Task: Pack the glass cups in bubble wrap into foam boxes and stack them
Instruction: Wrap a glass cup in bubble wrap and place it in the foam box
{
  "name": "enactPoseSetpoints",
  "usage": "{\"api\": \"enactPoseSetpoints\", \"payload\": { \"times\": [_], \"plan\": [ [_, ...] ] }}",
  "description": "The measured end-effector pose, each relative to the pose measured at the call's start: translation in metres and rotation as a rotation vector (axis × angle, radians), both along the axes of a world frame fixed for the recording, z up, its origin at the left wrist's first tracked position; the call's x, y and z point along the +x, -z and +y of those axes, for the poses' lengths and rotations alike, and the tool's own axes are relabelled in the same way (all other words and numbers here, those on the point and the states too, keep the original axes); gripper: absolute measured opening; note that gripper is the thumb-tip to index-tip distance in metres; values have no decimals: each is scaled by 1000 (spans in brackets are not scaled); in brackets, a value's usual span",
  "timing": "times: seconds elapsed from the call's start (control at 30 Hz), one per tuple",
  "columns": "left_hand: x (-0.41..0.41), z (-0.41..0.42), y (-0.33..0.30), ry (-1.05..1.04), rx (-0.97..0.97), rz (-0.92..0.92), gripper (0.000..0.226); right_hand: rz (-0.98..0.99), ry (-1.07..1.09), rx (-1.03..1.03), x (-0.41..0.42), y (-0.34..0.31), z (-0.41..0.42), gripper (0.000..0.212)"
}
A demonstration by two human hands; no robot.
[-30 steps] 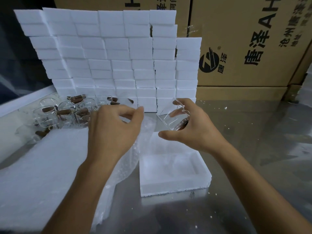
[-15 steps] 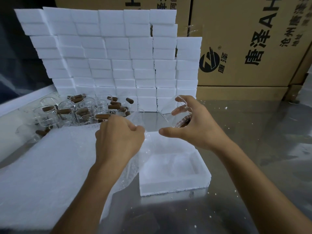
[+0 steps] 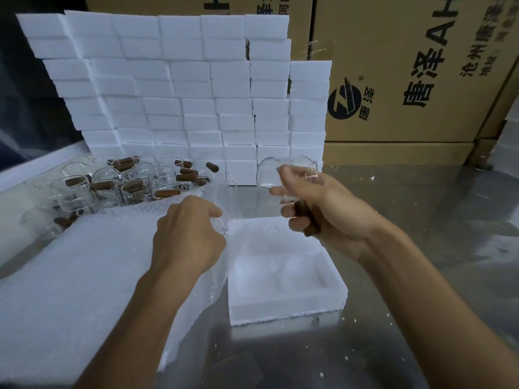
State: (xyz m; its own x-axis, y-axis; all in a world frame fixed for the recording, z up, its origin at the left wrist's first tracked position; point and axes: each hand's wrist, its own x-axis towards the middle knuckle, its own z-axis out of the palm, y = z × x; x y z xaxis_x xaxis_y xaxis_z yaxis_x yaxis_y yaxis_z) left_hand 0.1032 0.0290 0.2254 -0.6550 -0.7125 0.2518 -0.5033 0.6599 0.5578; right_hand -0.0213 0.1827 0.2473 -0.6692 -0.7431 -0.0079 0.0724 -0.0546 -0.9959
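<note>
The open foam box (image 3: 286, 299) sits on the metal table (image 3: 421, 318), cavity up and holding no cup; it serves as the reference point. Directly left of the box lies the stack of bubble wrap sheets (image 3: 78, 276), its right edge touching or just beside the box wall.

Above the box's left rim, the left hand (image 3: 188, 237) pinches the edge of the top sheet, fingers curled closed on the film and lifting it. Above the box's far right corner, the right hand (image 3: 317, 203) grips a glass cup (image 3: 283, 175) by its brown handle, fingers wrapped round it, cup tilted and clear of the table.

Step in hand, as judged: wrapping one cup before boxing. The next move calls for bringing the cup onto the lifted sheet, rolling the film fully round the glass and handle, then seating the bundle in the cavity.

Beyond the box to the left stand the unwrapped cups (image 3: 112, 186). Behind the box rises the wall of stacked foam boxes (image 3: 196, 88), with cardboard cartons (image 3: 421, 66) further back.
</note>
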Motion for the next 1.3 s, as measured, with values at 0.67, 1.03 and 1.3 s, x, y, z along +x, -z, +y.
{"api": "enactPoseSetpoints", "payload": {
  "times": [0.67,1.03,1.3],
  "plan": [
    [-15,6,17,387,-18,279,98,-388,-258,-286,23,-5,-11,65],
    [-16,10,16,521,-98,363,108,-473,-189,-312,15,9,-17,74],
    [-13,4,9,660,-118,341,114,-512,-243,-331,15,11,-17,50]
  ]
}}
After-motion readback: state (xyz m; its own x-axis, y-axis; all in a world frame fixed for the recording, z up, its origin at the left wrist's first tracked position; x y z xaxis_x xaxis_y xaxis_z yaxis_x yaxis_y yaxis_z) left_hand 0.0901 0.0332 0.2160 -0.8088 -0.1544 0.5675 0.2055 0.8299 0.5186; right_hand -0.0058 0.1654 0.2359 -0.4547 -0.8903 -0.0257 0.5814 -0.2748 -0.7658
